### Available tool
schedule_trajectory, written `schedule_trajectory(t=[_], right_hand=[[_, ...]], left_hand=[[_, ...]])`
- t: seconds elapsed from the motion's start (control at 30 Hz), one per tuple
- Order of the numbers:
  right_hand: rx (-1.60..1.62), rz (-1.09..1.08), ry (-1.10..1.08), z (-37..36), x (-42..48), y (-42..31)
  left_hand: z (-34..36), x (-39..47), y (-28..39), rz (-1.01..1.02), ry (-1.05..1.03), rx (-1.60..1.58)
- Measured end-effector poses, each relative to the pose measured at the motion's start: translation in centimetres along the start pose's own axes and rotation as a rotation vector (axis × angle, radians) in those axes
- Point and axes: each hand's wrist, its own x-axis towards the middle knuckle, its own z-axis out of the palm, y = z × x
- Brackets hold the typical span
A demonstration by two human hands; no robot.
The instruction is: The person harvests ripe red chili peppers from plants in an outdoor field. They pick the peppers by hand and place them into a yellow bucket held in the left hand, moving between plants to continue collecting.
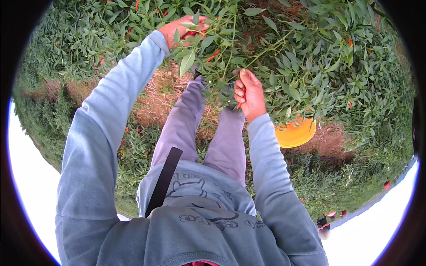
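My left hand is at the upper middle, its fingers closed around red chili peppers among the leaves of a chili plant. Lower and to the right, my right hand is closed on red chili peppers, its thumb and forefinger pinched together beside the stems; what lies between the fingertips is too small to tell. Between the two hands a single red chili hangs on the plant. Part of the left fingers is hidden by leaves.
A yellow plastic basin, partly under foliage, stands on the brown soil right of my right forearm. Dense chili plants surround my legs, with straw-covered soil between rows. Other people are far off at the lower right.
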Motion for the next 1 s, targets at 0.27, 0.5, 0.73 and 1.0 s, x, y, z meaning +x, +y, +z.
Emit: schedule_trajectory(t=[0.27, 0.5, 0.73, 1.0], right_hand=[[-0.513, -0.499, 0.242, 2.9, 6.0, 6.4], [-0.835, -0.390, 0.756, 4.3, 10.2, 9.7], [-0.038, -0.705, 0.663, 0.5, 14.5, 10.1], [0.291, -0.383, 0.588, -3.6, 15.4, 9.6]], left_hand=[[0.0, 2.4, 0.6, 0.043, -0.128, -0.041], [1.4, 3.6, -1.5, 0.032, -0.006, -0.160], [5.7, 1.4, 3.4, -0.105, 0.064, -0.127], [7.8, 2.2, 1.1, 0.042, 0.072, 0.187]])
